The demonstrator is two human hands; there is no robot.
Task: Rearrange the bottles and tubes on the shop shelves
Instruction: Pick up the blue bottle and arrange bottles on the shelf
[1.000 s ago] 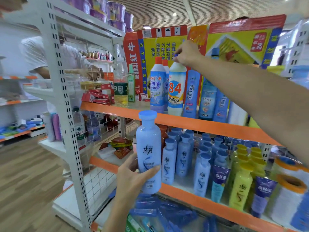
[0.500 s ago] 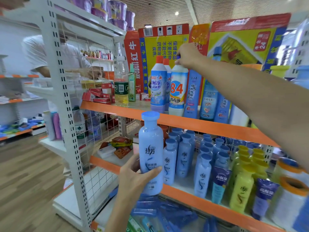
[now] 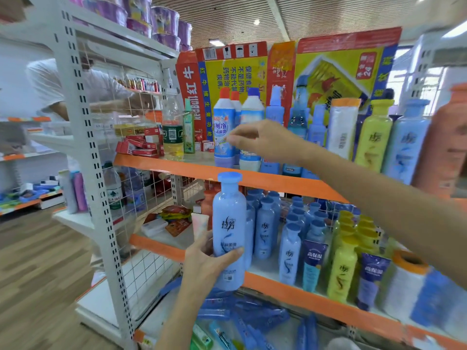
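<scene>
The left hand (image 3: pixel 206 261) grips a pale blue shampoo bottle (image 3: pixel 229 238) low on its body, thumb across the front label and fingers wrapped behind. The bottle stands upright in the air, just in front of the orange lip of the middle shelf (image 3: pixel 298 290), at the left end of a block of matching blue bottles (image 3: pixel 265 231). To the right of that block on the same shelf stand yellow bottles (image 3: pixel 342 274) and two dark blue tubes (image 3: pixel 312 263) resting cap-down.

The right hand (image 3: pixel 262 140) hangs in front of the upper shelf (image 3: pixel 202 170), holding nothing, its fingers loosely extended and drawn close together toward the left (motion blur hides the exact fingertip spacing). Just behind it stand a blue-labelled cleaner bottle with a red cap (image 3: pixel 222 127) and a white bottle with a blue cap (image 3: pixel 252 130), the hand covering part of the white one. Farther right on the upper shelf are more blue bottles, a tall yellow bottle (image 3: pixel 374 137) and a light blue one (image 3: pixel 406 140).

At the far left, behind the wire mesh panel (image 3: pixel 121 127), a person in a white shirt (image 3: pixel 50 82) reaches into another shelf.
</scene>
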